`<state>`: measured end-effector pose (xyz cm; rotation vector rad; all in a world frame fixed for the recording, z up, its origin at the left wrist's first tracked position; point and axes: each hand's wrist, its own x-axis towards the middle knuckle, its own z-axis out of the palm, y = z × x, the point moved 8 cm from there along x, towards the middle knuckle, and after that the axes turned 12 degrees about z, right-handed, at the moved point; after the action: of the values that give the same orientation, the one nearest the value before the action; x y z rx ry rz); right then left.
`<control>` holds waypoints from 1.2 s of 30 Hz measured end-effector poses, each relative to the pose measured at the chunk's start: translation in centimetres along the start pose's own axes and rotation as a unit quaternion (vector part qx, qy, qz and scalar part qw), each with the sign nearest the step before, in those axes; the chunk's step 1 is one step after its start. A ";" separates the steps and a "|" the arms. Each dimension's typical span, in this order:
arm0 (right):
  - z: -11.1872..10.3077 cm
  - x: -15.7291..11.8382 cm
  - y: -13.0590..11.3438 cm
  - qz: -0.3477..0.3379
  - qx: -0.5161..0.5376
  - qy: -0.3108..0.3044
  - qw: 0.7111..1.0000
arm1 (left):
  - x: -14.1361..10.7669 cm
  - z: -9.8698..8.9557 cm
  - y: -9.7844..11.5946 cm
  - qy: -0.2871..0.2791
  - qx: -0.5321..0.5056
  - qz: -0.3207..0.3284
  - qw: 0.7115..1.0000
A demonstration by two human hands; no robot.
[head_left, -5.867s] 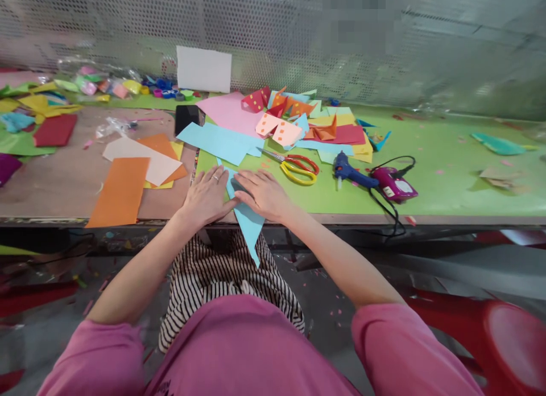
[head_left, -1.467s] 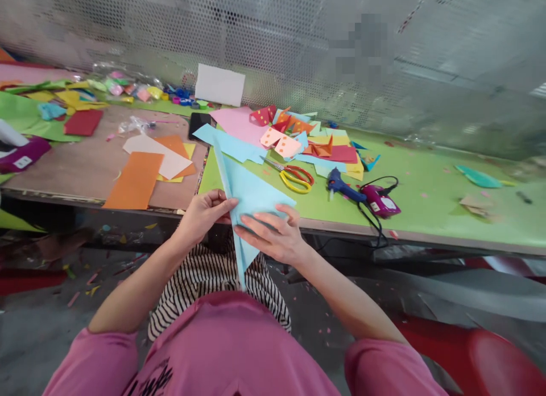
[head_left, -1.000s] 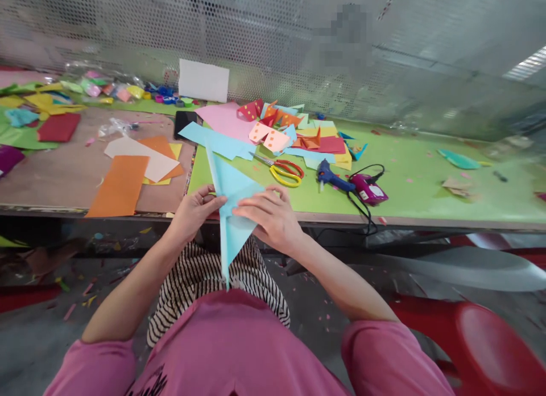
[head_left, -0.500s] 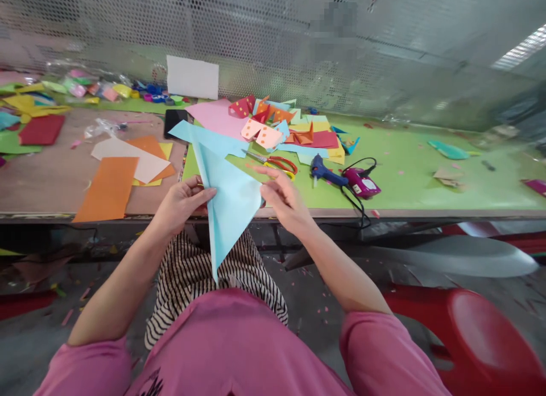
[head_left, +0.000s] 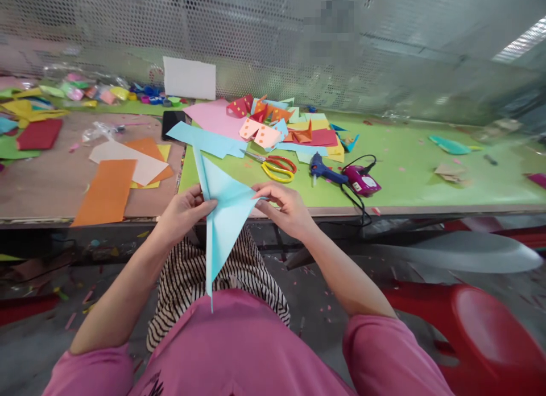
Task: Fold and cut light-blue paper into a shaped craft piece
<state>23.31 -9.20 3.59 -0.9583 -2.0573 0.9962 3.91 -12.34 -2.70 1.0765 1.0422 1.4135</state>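
The left hand [head_left: 187,211] pinches a light-blue folded paper triangle [head_left: 228,205] along its left edge, thumb on top; the right hand [head_left: 279,205] grips its right corner. Held by these 2 hands, it spans the near edge of the table [head_left: 405,180]. Just beyond lies 1 pair of scissors [head_left: 268,160]; a blue glue gun [head_left: 326,171] lies farther right, an orange sheet [head_left: 106,191] left.

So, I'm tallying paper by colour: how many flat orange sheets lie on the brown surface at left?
2. The front orange sheet lies left of the left hand; the rear orange sheet lies partly under a pale sheet. More could be hidden underneath.
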 end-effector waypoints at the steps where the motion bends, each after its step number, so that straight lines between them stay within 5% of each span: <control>1: 0.1 0.0 0.2 0.017 0.028 0.001 0.999 | 0.0 0.1 -0.1 0.001 -0.002 0.000 1.000; 7: -0.1 0.1 1.6 0.063 0.103 0.064 0.991 | -0.1 -0.5 -0.4 -0.004 -0.042 0.048 0.998; 12: 0.0 0.0 0.9 0.014 0.043 0.077 0.996 | -0.5 0.1 0.0 -0.087 -0.005 0.099 0.991; 16: 0.5 -0.1 -0.2 -0.028 -0.005 0.023 0.999 | -0.6 -1.1 0.8 -0.009 0.090 0.165 0.982; 21: 0.7 -0.3 0.2 0.020 0.036 0.024 0.999 | -1.3 -1.5 0.7 0.055 0.128 0.210 0.968; 28: 1.5 -0.8 0.5 0.059 0.068 0.032 0.995 | -2.0 -0.4 1.9 0.062 0.022 0.204 0.977; 32: 1.5 -1.1 -0.5 0.028 0.028 0.008 0.999 | -1.6 0.1 1.8 0.019 -0.010 0.134 0.991; 36: 1.1 -1.2 -1.4 0.010 -0.005 0.034 0.999 | -1.4 0.0 0.9 0.071 -0.062 0.082 0.992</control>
<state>22.60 -11.25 3.91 -1.0047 -2.0020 0.9519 3.83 -13.85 -1.96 1.0005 0.9685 1.6865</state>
